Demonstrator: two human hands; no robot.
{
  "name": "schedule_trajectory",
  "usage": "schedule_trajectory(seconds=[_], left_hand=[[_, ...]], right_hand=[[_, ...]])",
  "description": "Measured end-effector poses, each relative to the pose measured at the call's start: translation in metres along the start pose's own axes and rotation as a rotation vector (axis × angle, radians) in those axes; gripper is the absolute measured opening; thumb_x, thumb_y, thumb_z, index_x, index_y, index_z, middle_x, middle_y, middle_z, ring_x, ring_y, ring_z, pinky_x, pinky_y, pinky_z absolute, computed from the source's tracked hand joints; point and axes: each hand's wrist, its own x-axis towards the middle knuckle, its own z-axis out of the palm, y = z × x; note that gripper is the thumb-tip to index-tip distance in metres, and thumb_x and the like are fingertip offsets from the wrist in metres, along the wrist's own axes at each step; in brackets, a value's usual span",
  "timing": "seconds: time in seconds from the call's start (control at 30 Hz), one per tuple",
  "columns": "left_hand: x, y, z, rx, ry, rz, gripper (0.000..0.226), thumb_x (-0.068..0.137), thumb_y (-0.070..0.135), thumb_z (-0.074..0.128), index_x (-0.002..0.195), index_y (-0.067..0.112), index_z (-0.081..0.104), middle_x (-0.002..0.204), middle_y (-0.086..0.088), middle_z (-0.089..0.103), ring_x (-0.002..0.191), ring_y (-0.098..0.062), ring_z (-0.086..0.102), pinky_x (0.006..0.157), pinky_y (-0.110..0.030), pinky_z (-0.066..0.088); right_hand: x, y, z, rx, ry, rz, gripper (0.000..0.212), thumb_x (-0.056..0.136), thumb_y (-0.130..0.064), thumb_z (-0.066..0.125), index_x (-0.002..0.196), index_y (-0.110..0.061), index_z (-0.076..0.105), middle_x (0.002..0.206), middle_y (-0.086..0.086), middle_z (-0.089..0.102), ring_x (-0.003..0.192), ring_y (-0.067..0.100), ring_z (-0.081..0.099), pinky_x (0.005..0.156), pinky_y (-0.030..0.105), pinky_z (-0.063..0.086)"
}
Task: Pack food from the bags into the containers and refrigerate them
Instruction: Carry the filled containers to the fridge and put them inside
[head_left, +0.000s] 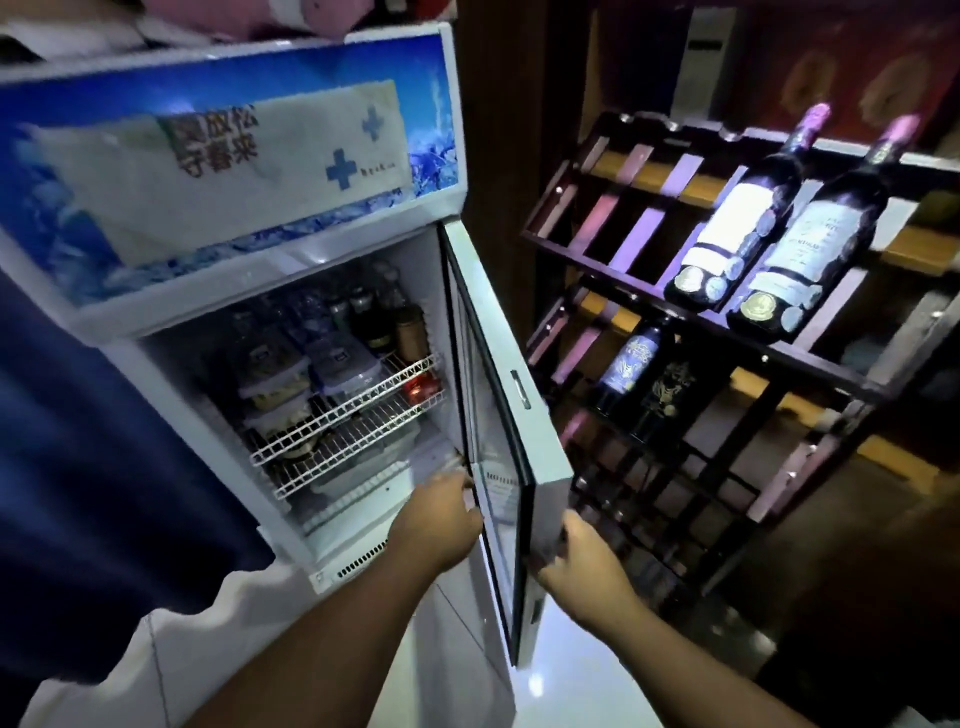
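Late stage, by the look of it: lidded containers (317, 364) already sit stacked on the wire shelves (353, 410) inside the fridge (171, 374), upper left of the compartment, with bottles behind them. No bags or loose food in view, so packing looks done; what's left is probably just shutting the fridge door (498, 415), which stands wide open, edge toward the camera.

Left hand (441, 512) is at the inner side of the door near its lower part, fingers against the edge; can't tell if it grips or just pushes. Right hand (566, 551) curls round the door's outer edge, gripping it.

Writing: fridge header (218, 150) has a white sign with blue crosses and Chinese characters, roughly "放松" and "守春来", partly blurred. Wine bottles (748, 218) lie on a wooden rack (613, 260) to the right; their labels are too small to read.
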Motion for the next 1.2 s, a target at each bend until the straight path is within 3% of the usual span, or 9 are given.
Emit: schedule_trajectory(seconds=[0.13, 0.27, 0.33, 0.43, 0.6, 0.7, 0.9, 1.07, 1.2], left_hand=[[-0.018, -0.058, -0.031, -0.054, 0.073, -0.087, 0.051, 0.097, 0.036, 0.056, 0.147, 0.025, 0.054, 0.151, 0.000, 0.055, 0.133, -0.021, 0.056, 0.108, -0.032, 0.047], [-0.049, -0.119, -0.065, -0.078, 0.138, -0.181, 0.052, 0.097, 0.036, 0.055, 0.148, 0.028, 0.051, 0.153, 0.000, 0.052, 0.131, -0.020, 0.057, 0.104, -0.034, 0.049], [-0.065, -0.148, -0.083, -0.098, 0.170, -0.215, 0.051, 0.095, 0.034, 0.054, 0.147, 0.030, 0.053, 0.151, 0.002, 0.053, 0.130, -0.020, 0.058, 0.105, -0.035, 0.050], [-0.087, -0.189, -0.108, -0.127, 0.218, -0.254, 0.049, 0.092, 0.033, 0.054, 0.141, 0.031, 0.058, 0.144, 0.002, 0.057, 0.124, -0.022, 0.061, 0.103, -0.039, 0.053], [-0.116, -0.248, -0.136, -0.131, 0.275, -0.318, 0.040, 0.096, 0.030, 0.054, 0.135, 0.025, 0.060, 0.134, -0.001, 0.058, 0.116, -0.025, 0.062, 0.095, -0.039, 0.055], [-0.124, -0.276, -0.147, -0.120, 0.294, -0.357, 0.039, 0.096, 0.038, 0.058, 0.134, 0.029, 0.061, 0.133, 0.000, 0.059, 0.116, -0.025, 0.062, 0.095, -0.040, 0.055], [-0.119, -0.304, -0.170, -0.133, 0.337, -0.416, 0.034, 0.095, 0.030, 0.047, 0.125, 0.023, 0.062, 0.126, -0.006, 0.059, 0.110, -0.032, 0.062, 0.096, -0.046, 0.054], [-0.095, -0.315, -0.184, -0.144, 0.340, -0.479, 0.033, 0.096, 0.030, 0.049, 0.126, 0.023, 0.061, 0.127, -0.005, 0.058, 0.112, -0.033, 0.059, 0.098, -0.046, 0.052], [-0.069, -0.319, -0.192, -0.152, 0.345, -0.532, 0.042, 0.096, 0.029, 0.051, 0.138, 0.026, 0.057, 0.135, -0.002, 0.056, 0.119, -0.029, 0.058, 0.100, -0.045, 0.052]], right_hand=[[0.004, -0.047, 0.037, -0.018, -0.048, -0.178, 0.053, 0.073, -0.056, 0.071, 0.121, -0.043, 0.054, 0.116, -0.022, 0.059, 0.098, -0.001, 0.065, 0.083, 0.033, 0.057], [0.003, -0.096, 0.081, -0.010, -0.089, -0.242, 0.053, 0.079, -0.045, 0.080, 0.125, -0.037, 0.054, 0.122, -0.014, 0.059, 0.098, 0.001, 0.064, 0.081, 0.028, 0.057], [0.003, -0.122, 0.106, -0.070, -0.071, -0.267, 0.047, 0.082, -0.047, 0.078, 0.118, -0.038, 0.050, 0.116, -0.011, 0.062, 0.095, 0.005, 0.064, 0.074, 0.025, 0.053], [0.005, -0.163, 0.142, -0.125, -0.009, -0.258, 0.047, 0.080, -0.054, 0.075, 0.110, -0.031, 0.047, 0.104, -0.007, 0.064, 0.089, 0.018, 0.066, 0.074, 0.039, 0.056], [0.007, -0.229, 0.191, -0.129, 0.049, -0.299, 0.041, 0.087, -0.048, 0.075, 0.100, -0.018, 0.052, 0.084, -0.007, 0.060, 0.081, 0.026, 0.060, 0.069, 0.037, 0.047], [0.020, -0.260, 0.212, -0.210, 0.015, -0.316, 0.037, 0.093, -0.051, 0.067, 0.100, -0.016, 0.057, 0.087, 0.000, 0.064, 0.082, 0.026, 0.058, 0.070, 0.036, 0.047], [0.055, -0.311, 0.251, -0.309, -0.041, -0.386, 0.037, 0.098, -0.048, 0.062, 0.090, -0.012, 0.060, 0.080, 0.006, 0.064, 0.082, 0.032, 0.061, 0.066, 0.036, 0.044], [0.085, -0.337, 0.277, -0.284, -0.100, -0.430, 0.036, 0.100, -0.042, 0.060, 0.072, -0.021, 0.060, 0.060, -0.007, 0.053, 0.062, 0.020, 0.056, 0.054, 0.027, 0.034], [0.110, -0.356, 0.289, -0.243, -0.137, -0.502, 0.028, 0.100, -0.037, 0.062, 0.076, -0.022, 0.064, 0.059, -0.008, 0.055, 0.066, 0.023, 0.057, 0.061, 0.029, 0.037]])
